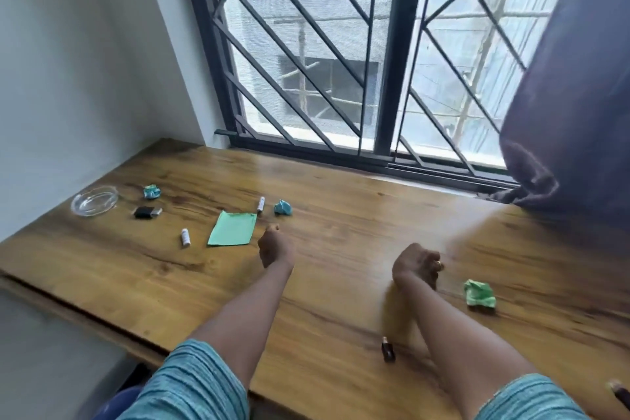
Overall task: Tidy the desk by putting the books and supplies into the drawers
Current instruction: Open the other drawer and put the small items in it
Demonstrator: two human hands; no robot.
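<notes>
My left hand [274, 245] hovers over the wooden desk [341, 201] with its fingers curled in, holding nothing I can see, just right of a flat green paper sheet [233, 228]. My right hand [417, 264] rests near the desk's middle with loosely curled fingers, also holding nothing I can see. A crumpled green paper [479, 293] lies to its right. Two small white tubes [260, 205] [185, 237], two teal paper balls [283, 207] [151, 191] and a black item [145, 212] lie at the left. A small dark bottle [388, 349] lies between my forearms.
A clear glass dish [94, 200] sits at the desk's far left by the wall. A barred window [341, 78] runs along the back. A dark curtain [572, 95] hangs at the right and drapes onto the desk. No drawer is in view.
</notes>
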